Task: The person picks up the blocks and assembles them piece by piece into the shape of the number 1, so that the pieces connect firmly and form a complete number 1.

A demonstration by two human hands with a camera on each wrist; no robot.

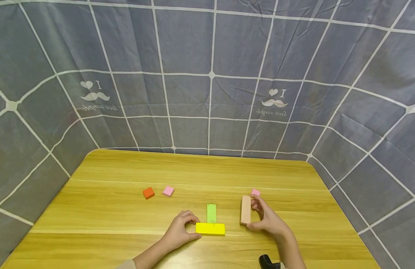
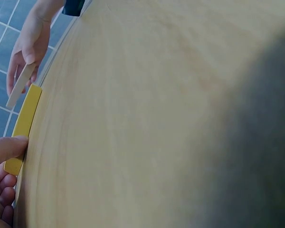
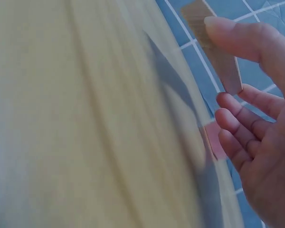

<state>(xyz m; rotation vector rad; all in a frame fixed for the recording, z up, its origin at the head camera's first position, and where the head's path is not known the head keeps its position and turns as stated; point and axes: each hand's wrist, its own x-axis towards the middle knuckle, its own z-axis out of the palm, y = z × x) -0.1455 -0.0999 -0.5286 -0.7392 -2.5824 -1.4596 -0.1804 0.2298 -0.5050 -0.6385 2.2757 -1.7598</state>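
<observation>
From my head's view, my right fingers (image 1: pixel 256 225) span the tan block (image 1: pixel 245 210) end to end on their left, its long axis pointing away from me, roughly square to the yellow block (image 1: pixel 210 229) lying right of my left fingers (image 1: pixel 190 216). From my left wrist, those, narrowly parted, pinch the yellow block's nearest end; from my right, the widely parted fingers grip the tan one.
</observation>
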